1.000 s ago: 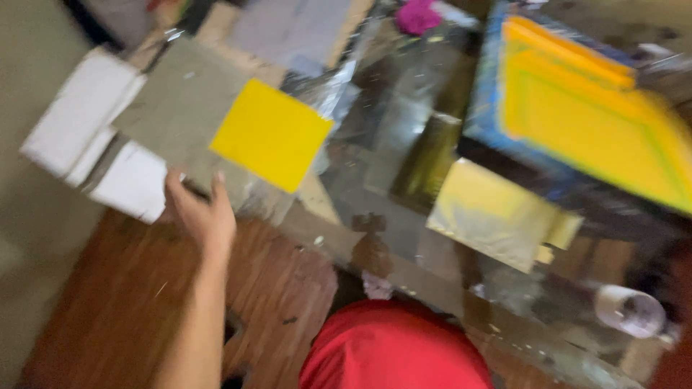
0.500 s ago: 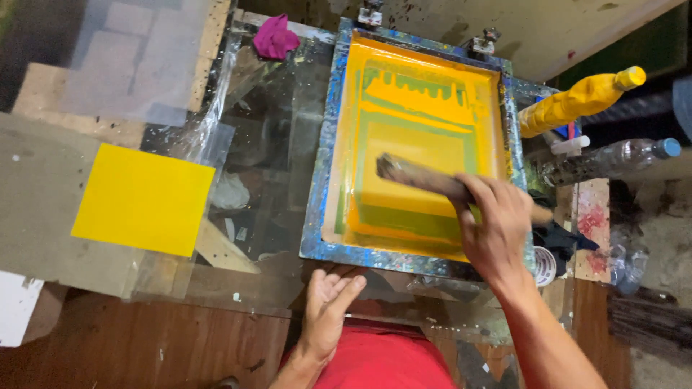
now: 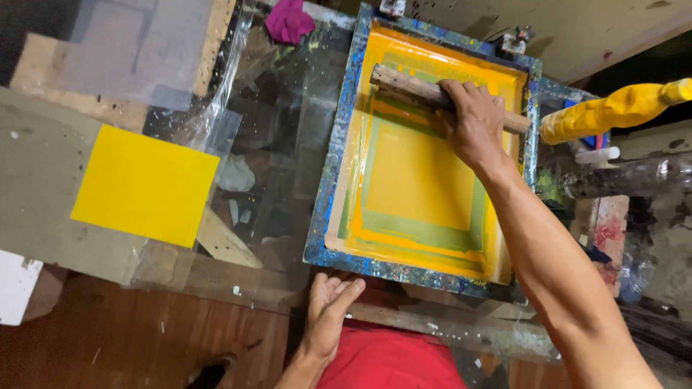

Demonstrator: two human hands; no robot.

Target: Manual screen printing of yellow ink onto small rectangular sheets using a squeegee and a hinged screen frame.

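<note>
Wooden squeegee (image 3: 418,92) at far end of screen frame (image 3: 326,187) (yellow ink inside), right hand (image 3: 472,122) gripping it; left hand (image 3: 328,313) open, flat at frame's near edge.

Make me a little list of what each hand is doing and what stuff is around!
right hand: grips the wooden squeegee at the far end of the screen
left hand: open, resting at the near edge of the blue frame
screen: covered in yellow ink
yellow sheet: lies flat to the left
yellow bottle: on the right
pink rag: at the top
</note>
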